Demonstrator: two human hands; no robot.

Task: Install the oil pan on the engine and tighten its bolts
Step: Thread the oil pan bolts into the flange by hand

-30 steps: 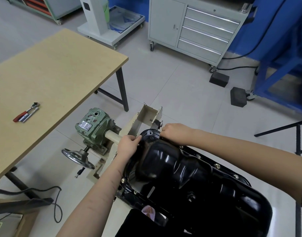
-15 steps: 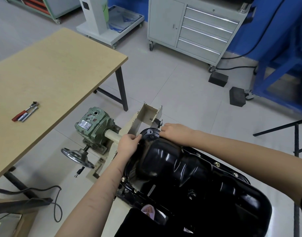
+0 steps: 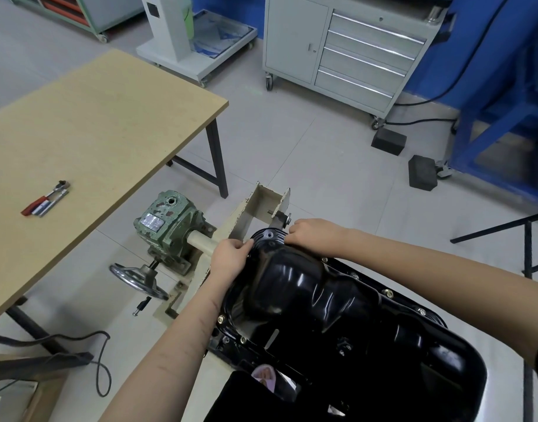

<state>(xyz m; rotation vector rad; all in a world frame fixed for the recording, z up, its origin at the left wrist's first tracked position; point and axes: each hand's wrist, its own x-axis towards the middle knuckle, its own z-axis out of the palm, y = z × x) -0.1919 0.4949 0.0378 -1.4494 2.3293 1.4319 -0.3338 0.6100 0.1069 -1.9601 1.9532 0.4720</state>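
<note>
A glossy black oil pan [image 3: 328,306] lies on the upturned engine, which is held in a cream stand [image 3: 255,205]. Several brass-coloured bolts [image 3: 387,293] sit along its flange. My left hand [image 3: 229,257] is at the far left corner of the pan's flange, fingers curled and pinching at the rim. My right hand [image 3: 310,231] is at the far end of the flange with its fingers curled down over the edge. What the fingertips hold is hidden.
A green gearbox [image 3: 167,223] with a handwheel [image 3: 138,280] stands on the floor left of the stand. A wooden table [image 3: 78,141] on the left carries a ratchet with a red handle [image 3: 46,198]. A grey drawer cabinet [image 3: 350,47] and black blocks [image 3: 421,172] lie beyond.
Both hands stay at the far end of the pan; only small finger shifts show. The pan has not moved.
</note>
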